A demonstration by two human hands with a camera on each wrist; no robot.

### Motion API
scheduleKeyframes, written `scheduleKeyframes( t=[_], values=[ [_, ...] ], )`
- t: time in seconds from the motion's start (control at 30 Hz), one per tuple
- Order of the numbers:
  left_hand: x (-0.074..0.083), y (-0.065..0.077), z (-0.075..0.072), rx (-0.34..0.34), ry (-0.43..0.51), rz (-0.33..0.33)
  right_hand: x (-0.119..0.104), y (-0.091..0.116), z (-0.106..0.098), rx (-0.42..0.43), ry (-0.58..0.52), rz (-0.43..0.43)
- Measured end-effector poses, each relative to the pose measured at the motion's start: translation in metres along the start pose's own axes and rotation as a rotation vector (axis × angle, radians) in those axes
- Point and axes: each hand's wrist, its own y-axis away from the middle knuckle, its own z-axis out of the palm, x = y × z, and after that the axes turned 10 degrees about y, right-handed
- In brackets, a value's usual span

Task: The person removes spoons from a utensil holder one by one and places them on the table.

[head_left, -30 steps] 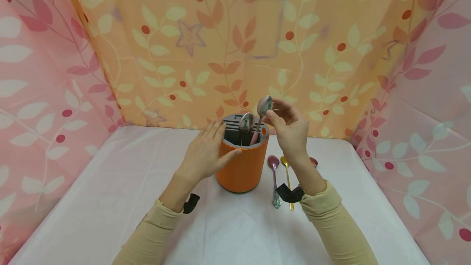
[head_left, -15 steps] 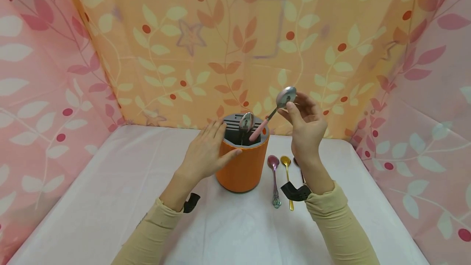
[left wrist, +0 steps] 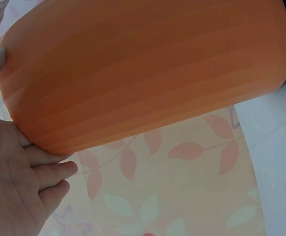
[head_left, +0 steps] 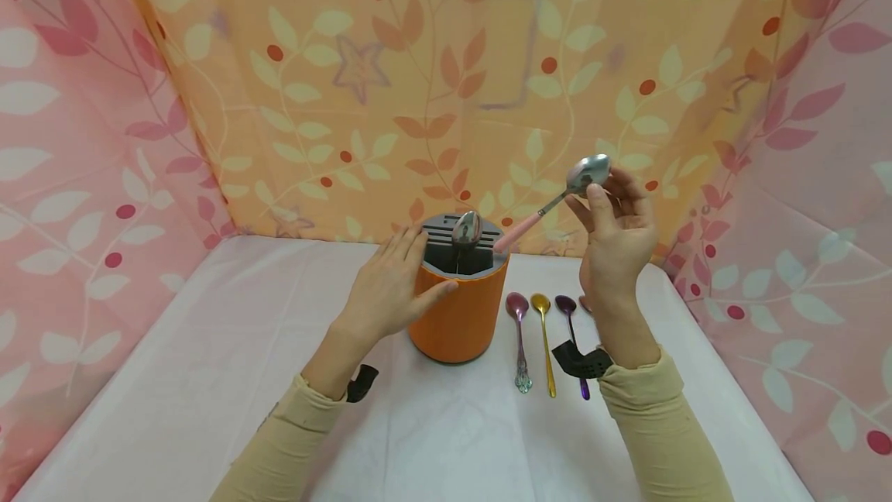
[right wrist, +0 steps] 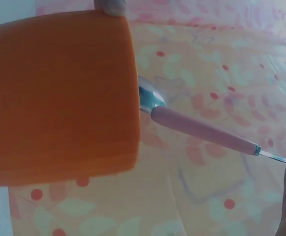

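My right hand (head_left: 619,250) pinches a spoon (head_left: 519,233) by its silver bowl, right of and above an orange utensil holder (head_left: 456,324). The spoon's pink handle slants down toward the holder's rim; in the right wrist view the handle (right wrist: 204,130) is out in the air beside the top. Another silver spoon (head_left: 467,229) stands bowl up in the holder's dark front compartment, its lower part hidden. My left hand (head_left: 382,293) rests against the holder's left side, fingers straight along the rim and thumb across the front. The left wrist view has its fingertips (left wrist: 59,169) at the rim.
Right of the holder, several spoons lie in a row on the white cloth (head_left: 446,440): a pink one (head_left: 519,331), a gold one (head_left: 545,339), a purple one (head_left: 567,312), and another partly behind my right wrist. Patterned curtains (head_left: 313,99) surround the table.
My right hand has moved right and up with the pink-handled spoon, drawing its handle out of the holder and tilting it flatter. The purple spoon is now uncovered. My left hand has stayed put.
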Motion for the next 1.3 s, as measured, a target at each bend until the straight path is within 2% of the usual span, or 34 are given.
scheduleKeyframes(
  t=[0.23,0.4,0.6,0.87,1.0,1.17,1.3],
  values=[
    [-0.001,0.000,-0.001,0.006,0.003,0.002,-0.008,-0.010,-0.019,0.057,-0.048,-0.005],
    [-0.002,0.000,-0.001,0.011,0.000,0.009,-0.011,-0.013,-0.036,0.066,-0.034,-0.009],
    [-0.001,0.000,-0.001,0.015,0.006,0.011,-0.012,-0.012,-0.057,0.047,0.029,-0.011],
    [-0.002,0.000,0.001,0.030,0.008,0.024,-0.011,-0.008,-0.090,0.032,0.086,0.027],
    [-0.003,0.001,0.002,0.037,0.012,0.026,-0.011,-0.005,-0.106,0.029,0.147,0.052],
    [-0.003,0.001,0.003,0.032,0.017,0.020,-0.008,-0.001,-0.124,0.030,0.302,0.113],
    [-0.003,0.000,0.003,0.030,0.018,0.021,-0.003,0.001,-0.138,-0.003,0.430,0.167]
  ],
)
